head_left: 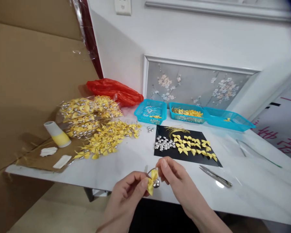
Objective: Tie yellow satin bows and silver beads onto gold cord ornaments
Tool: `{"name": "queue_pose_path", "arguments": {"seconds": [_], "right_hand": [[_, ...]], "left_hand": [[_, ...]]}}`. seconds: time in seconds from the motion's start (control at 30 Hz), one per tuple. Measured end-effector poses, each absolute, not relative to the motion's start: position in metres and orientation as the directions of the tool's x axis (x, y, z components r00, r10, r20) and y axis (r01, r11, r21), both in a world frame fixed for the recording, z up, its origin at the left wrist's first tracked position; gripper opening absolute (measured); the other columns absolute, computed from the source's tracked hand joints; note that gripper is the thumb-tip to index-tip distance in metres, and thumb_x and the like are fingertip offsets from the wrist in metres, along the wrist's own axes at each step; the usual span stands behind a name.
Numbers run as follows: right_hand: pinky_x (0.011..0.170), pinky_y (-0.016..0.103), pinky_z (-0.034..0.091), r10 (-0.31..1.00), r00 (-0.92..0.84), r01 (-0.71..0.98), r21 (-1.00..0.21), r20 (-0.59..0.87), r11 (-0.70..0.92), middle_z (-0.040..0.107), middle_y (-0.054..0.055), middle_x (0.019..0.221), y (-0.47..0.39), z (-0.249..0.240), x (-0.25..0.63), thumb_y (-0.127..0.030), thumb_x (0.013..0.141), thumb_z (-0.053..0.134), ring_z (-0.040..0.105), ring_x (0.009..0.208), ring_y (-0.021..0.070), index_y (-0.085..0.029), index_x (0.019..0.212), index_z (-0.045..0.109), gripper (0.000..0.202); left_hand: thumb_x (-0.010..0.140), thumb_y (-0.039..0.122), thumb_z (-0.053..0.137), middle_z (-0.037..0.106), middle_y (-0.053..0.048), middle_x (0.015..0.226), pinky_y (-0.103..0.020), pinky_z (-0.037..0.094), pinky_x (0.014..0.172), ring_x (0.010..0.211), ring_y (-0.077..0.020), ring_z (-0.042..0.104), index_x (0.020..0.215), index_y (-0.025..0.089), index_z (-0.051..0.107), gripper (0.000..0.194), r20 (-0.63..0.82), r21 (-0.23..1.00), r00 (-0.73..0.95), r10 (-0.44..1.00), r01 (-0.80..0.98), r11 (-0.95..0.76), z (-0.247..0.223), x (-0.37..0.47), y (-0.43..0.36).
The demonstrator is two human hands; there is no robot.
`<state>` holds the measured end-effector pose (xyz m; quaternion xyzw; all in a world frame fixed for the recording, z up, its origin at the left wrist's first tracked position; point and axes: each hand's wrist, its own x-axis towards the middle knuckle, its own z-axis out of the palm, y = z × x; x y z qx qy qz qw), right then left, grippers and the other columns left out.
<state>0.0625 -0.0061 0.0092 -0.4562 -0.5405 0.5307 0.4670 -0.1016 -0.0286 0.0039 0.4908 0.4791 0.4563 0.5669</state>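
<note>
Left hand [128, 191]: in the head view, my thumb and fingers are closed in a pinch on 1 bow [154, 176].
Right hand [176, 174]: my fingertips are pinched together, apparently on the end of a cord [149, 170].
Bow: between my 2 hands, over the near edge of the table [254, 191], with a silver bead [156, 184] beside it.
Stage: part-done, in my judgement; I cannot tell whether the cord is fastened.
Pile [105, 139]: bows with beads, to my left; I judge these done, likewise those in the clear bag [79, 111].
Mat [191, 158]: bears loose bows [183, 149], loose beads [164, 144] and a bunch of cords [176, 130]; I judge these not yet assembled.
Baskets [218, 124]: 3, at the back; the middle 1 holds yellow pieces [190, 112], stage unclear.
Snips [215, 176]: on the table, to my right, unheld.
</note>
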Motion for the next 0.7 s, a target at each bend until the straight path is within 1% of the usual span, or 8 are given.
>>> {"name": "queue_pose_path", "arguments": {"seconds": [0.17, 0.23, 0.33, 0.4, 0.47, 0.57, 0.63, 0.7], "right_hand": [[0.077, 0.027, 0.043, 0.972, -0.233, -0.061, -0.996, -0.042, -0.058, 0.061, -0.001, 0.085, -0.014, 0.006, 0.065, -0.066, 0.09, 0.058, 0.053, 0.079, 0.015, -0.023, 0.112, 0.059, 0.048], [0.081, 0.029, 0.043, 0.965, -0.257, -0.08, -0.994, -0.056, -0.079, 0.061, -0.001, 0.087, -0.015, 0.004, 0.064, -0.063, 0.089, 0.062, 0.055, 0.082, 0.0159, -0.024, 0.114, 0.059, 0.046], [0.082, 0.031, 0.045, 0.977, -0.21, -0.079, -0.996, -0.028, -0.046, 0.062, 0.001, 0.088, -0.012, 0.001, 0.067, -0.061, 0.092, 0.059, 0.058, 0.087, 0.0186, -0.024, 0.116, 0.059, 0.044], [0.083, 0.032, 0.045, 0.982, -0.191, -0.051, -0.999, -0.002, -0.012, 0.063, 0.002, 0.09, -0.008, -0.003, 0.07, -0.061, 0.094, 0.055, 0.059, 0.09, 0.0199, -0.023, 0.118, 0.058, 0.045], [0.082, 0.033, 0.045, 0.98, -0.197, -0.021, -1.0, 0.01, 0.006, 0.062, 0.003, 0.09, -0.005, -0.01, 0.075, -0.062, 0.094, 0.052, 0.06, 0.09, 0.0207, -0.023, 0.118, 0.057, 0.046], [0.08, 0.034, 0.046, 0.977, -0.211, -0.007, -1.0, 0.019, 0.018, 0.061, 0.003, 0.088, -0.006, -0.019, 0.081, -0.062, 0.095, 0.051, 0.06, 0.086, 0.021, -0.022, 0.118, 0.057, 0.047], [0.08, 0.034, 0.046, 0.972, -0.233, 0.0, -1.0, 0.015, 0.016, 0.061, 0.003, 0.088, -0.008, -0.022, 0.084, -0.059, 0.095, 0.05, 0.06, 0.085, 0.0206, -0.021, 0.119, 0.056, 0.046], [0.08, 0.034, 0.046, 0.968, -0.253, 0.011, -1.0, 0.001, 0.004, 0.06, 0.003, 0.089, -0.011, -0.023, 0.087, -0.057, 0.095, 0.05, 0.06, 0.084, 0.0204, -0.022, 0.121, 0.056, 0.044]], "left_hand": [[0.087, 0.048, 0.066, 0.057, 0.001, 0.071, -0.024, 0.042, 0.068, 0.071, -0.0154, 0.049, 0.072, 0.019, 0.064, 0.033, -0.072, 0.996, 0.082, 0.994, -0.039, 0.075, 0.002, -0.102, -0.03], [0.087, 0.049, 0.065, 0.058, 0.001, 0.07, -0.024, 0.043, 0.066, 0.07, -0.0154, 0.05, 0.073, 0.019, 0.065, 0.033, -0.061, 0.998, 0.058, 0.996, -0.012, 0.062, 0.002, -0.101, -0.03], [0.088, 0.051, 0.061, 0.064, -0.002, 0.075, -0.027, 0.049, 0.071, 0.075, -0.0183, 0.058, 0.078, 0.018, 0.066, 0.034, -0.027, 0.997, 0.005, 1.0, 0.066, 0.027, 0.002, -0.108, -0.023], [0.089, 0.052, 0.057, 0.067, -0.003, 0.079, -0.029, 0.05, 0.072, 0.077, -0.02, 0.062, 0.084, 0.019, 0.065, 0.035, 0.021, 0.987, -0.078, 0.997, 0.163, -0.008, 0.002, -0.121, -0.012], [0.09, 0.052, 0.055, 0.066, -0.003, 0.079, -0.028, 0.05, 0.067, 0.075, -0.0203, 0.063, 0.09, 0.019, 0.063, 0.034, 0.089, 0.951, -0.184, 0.979, 0.309, -0.029, 0.004, -0.138, 0.003], [0.091, 0.041, 0.056, 0.068, -0.004, 0.085, -0.032, 0.051, 0.074, 0.077, -0.0209, 0.064, 0.091, 0.019, 0.063, 0.023, 0.221, 0.82, -0.271, 0.937, 0.572, -0.028, 0.012, -0.159, 0.028], [0.093, 0.032, 0.058, 0.069, -0.004, 0.087, -0.037, 0.051, 0.079, 0.079, -0.0203, 0.065, 0.089, 0.018, 0.064, 0.016, 0.285, 0.677, -0.259, 0.923, 0.736, -0.002, 0.019, -0.163, 0.043], [0.095, 0.029, 0.06, 0.07, -0.003, 0.089, -0.041, 0.052, 0.082, 0.082, -0.02, 0.066, 0.092, 0.017, 0.066, 0.014, 0.313, 0.509, -0.223, 0.923, 0.86, 0.035, 0.024, -0.159, 0.057]]}}
